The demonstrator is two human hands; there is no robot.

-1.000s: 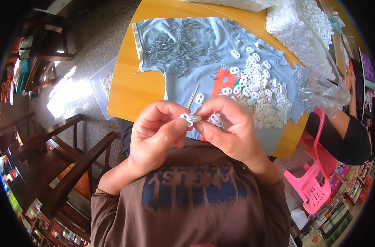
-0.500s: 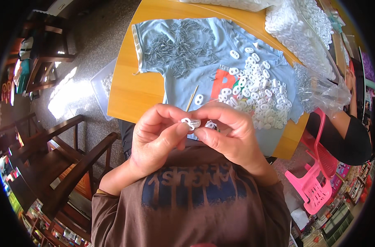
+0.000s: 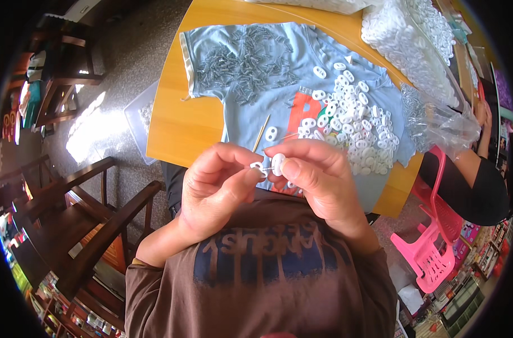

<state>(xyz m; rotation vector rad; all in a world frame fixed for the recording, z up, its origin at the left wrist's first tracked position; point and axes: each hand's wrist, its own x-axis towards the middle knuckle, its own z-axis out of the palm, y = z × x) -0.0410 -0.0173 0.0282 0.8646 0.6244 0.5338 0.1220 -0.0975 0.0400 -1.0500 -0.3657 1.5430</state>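
Note:
Above my lap, my left hand [image 3: 217, 188] pinches a small white plastic piece with a hole [image 3: 257, 166] between thumb and forefinger. My right hand [image 3: 326, 183] is closed on a white oval plastic piece [image 3: 278, 164], its thumb pressed against the side. A thin metal spring [image 3: 269, 168] bridges the short gap between both pieces. Another white piece [image 3: 290, 184] shows beneath my right fingers, partly hidden. Just beyond my hands, a loose white two-holed oval [image 3: 271, 133] and a thin brass-coloured stick [image 3: 261, 133] lie on a light blue T-shirt [image 3: 242, 121].
Small springs [image 3: 245, 65] lie scattered over the shirt's left part, and a heap of white two-holed ovals [image 3: 352, 124] covers its right. Bags of white pieces [image 3: 405, 45] stand at the table's [image 3: 172, 124] far right. Beside them are another person's arm [image 3: 484, 115] and a pink chair [image 3: 431, 253].
My right hand has shifted slightly right, drawing its oval piece away from the left-hand piece. The spring between them now shows. My left hand stays almost in place.

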